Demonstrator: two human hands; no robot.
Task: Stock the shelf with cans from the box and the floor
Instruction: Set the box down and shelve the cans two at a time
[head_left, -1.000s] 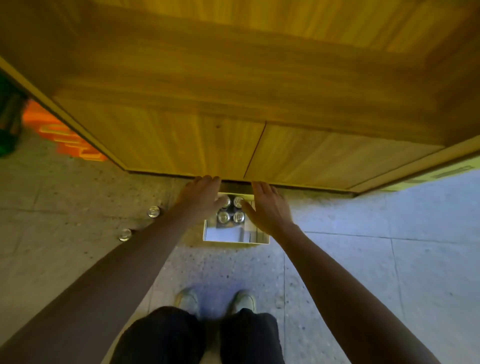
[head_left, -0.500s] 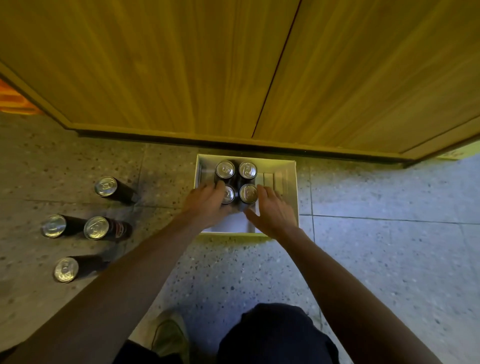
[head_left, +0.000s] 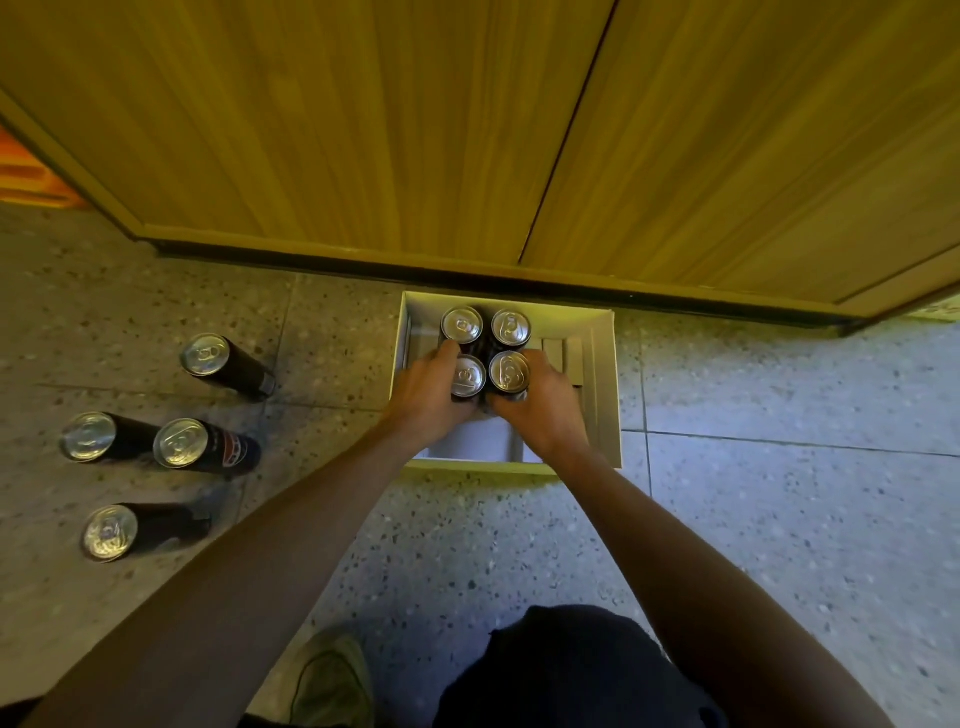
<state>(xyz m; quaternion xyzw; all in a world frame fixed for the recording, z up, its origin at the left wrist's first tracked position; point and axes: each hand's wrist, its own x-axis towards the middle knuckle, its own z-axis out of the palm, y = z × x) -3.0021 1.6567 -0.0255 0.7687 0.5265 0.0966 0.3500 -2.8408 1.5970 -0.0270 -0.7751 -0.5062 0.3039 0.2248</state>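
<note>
A white cardboard box (head_left: 602, 395) sits on the floor against the wooden cabinet. Inside it several dark cans with silver tops stand upright in a block. My left hand (head_left: 423, 397) wraps around the near left can (head_left: 467, 375). My right hand (head_left: 545, 402) wraps around the near right can (head_left: 510, 371). The two far cans (head_left: 462, 325) (head_left: 511, 327) stand untouched behind them. Several more dark cans stand on the floor to the left, among them one (head_left: 205, 354) nearest the box and one with a red and blue label (head_left: 182, 443).
Closed wooden cabinet doors (head_left: 467, 130) fill the top of the view, with a dark plinth along the floor. Speckled floor tiles (head_left: 779, 519) lie around the box. My shoe (head_left: 332, 680) and dark trouser knee (head_left: 561, 670) are at the bottom. An orange thing (head_left: 26, 176) shows at the far left.
The view has dropped from the cabinet front down to the box and floor cans. Both hands moved from the box's edge down into it and closed around the two near cans.
</note>
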